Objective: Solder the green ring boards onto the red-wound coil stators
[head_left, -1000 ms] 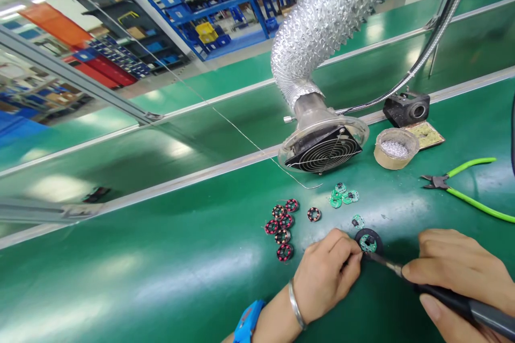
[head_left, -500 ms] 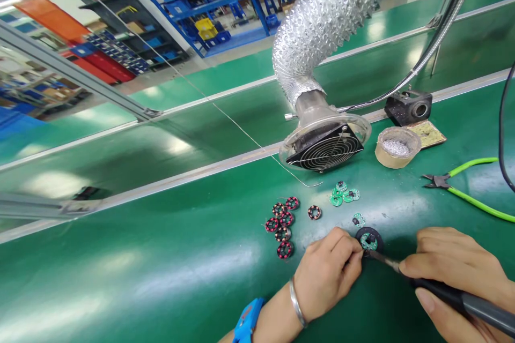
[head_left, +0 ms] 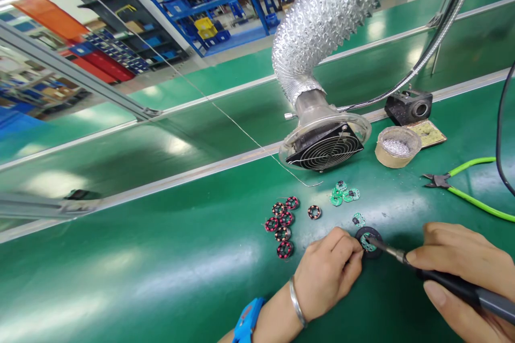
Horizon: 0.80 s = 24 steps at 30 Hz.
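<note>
My right hand (head_left: 462,273) is wrapped round the dark handle of a soldering iron (head_left: 450,282), whose tip points left onto a small round green circuit board (head_left: 367,244). That board sits in a black ring-shaped holder (head_left: 377,251) on the green bench. At the holder's left edge, my left hand (head_left: 332,262) is closed in a pinch; what lies between its fingertips is hidden. Just above the holder rests a loose round circuit board (head_left: 359,219). Several more green boards (head_left: 341,193) lie in a cluster farther back.
Several wound coil rings (head_left: 285,218) are grouped left of my hands, with one coil ring (head_left: 314,212) apart. A fume extractor (head_left: 325,150) hangs behind. Green-handled cutters (head_left: 438,180), a tub of metal shavings (head_left: 392,156) and an iron stand (head_left: 408,109) are to the right.
The soldering iron's tip has shifted up from the holder's lower edge near my left fingertips onto the board. My right hand has moved slightly right; my left hand stays put.
</note>
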### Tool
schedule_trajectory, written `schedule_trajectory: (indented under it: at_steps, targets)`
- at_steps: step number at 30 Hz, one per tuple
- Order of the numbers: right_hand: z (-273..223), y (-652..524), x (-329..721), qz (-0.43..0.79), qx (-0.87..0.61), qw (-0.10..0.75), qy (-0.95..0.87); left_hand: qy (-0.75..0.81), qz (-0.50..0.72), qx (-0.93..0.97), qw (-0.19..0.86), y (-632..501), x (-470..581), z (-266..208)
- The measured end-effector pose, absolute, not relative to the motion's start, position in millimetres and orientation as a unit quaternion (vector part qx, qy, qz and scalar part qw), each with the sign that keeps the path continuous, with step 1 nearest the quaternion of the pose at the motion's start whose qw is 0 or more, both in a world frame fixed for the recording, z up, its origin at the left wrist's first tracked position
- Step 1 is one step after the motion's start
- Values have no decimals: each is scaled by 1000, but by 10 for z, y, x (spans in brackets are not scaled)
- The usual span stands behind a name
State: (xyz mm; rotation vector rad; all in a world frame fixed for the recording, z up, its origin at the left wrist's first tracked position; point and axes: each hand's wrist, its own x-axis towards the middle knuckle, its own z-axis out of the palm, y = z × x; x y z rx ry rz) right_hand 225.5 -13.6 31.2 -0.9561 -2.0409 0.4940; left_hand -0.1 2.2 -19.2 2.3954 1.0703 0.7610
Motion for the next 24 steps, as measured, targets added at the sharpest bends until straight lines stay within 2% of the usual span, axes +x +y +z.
schedule_trajectory:
  at_steps: [6, 14, 19, 24]
  targets:
    - [348, -8, 2240, 172, -339, 433, -817, 380, 289, 856, 196, 19, 8, -200]
    - [190, -63, 2208, 219, -334, 484, -779, 374, 302, 855, 197, 34, -3, -169]
    - [255, -53, 2304, 209, -324, 418, -823, 382, 306, 845, 213, 46, -5, -129]
    - [287, -23, 2303, 189, -327, 434, -818, 372, 298, 857, 194, 52, 3, -141]
